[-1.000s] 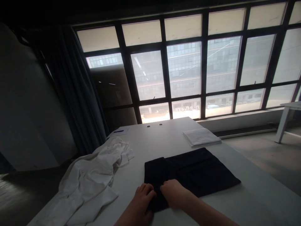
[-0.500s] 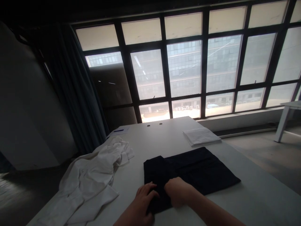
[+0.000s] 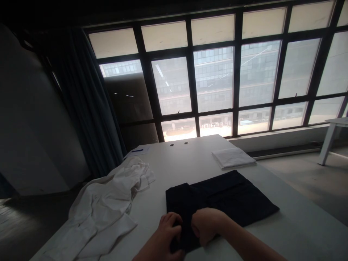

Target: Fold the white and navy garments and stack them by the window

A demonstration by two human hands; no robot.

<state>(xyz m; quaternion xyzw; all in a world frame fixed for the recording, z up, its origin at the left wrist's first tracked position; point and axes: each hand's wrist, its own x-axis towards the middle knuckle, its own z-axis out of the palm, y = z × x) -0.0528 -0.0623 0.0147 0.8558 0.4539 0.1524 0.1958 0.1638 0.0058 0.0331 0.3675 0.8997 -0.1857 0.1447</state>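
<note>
A dark, nearly black folded garment (image 3: 231, 195) lies flat on the white table, its left part doubled over into a thicker layer. My left hand (image 3: 170, 230) is at its near left edge, fingers curled round the fabric and thumb low. Just to the right, my right hand (image 3: 208, 224) is closed in a fist on the same fabric, fingertips tucked out of sight. The two hands are a short gap apart. What kind of garment it is cannot be made out.
A crumpled heap of white cloth (image 3: 108, 199) spreads along the left side of the white table (image 3: 185, 159). A folded white cloth (image 3: 233, 157) lies at the back right. Paper with a blue pen (image 3: 137, 150) is at the far left, near a dark curtain (image 3: 89, 94).
My left fingers have curled in more around the fabric. My right hand has shifted slightly down and right. The garment's folded left part sits a little lower.
</note>
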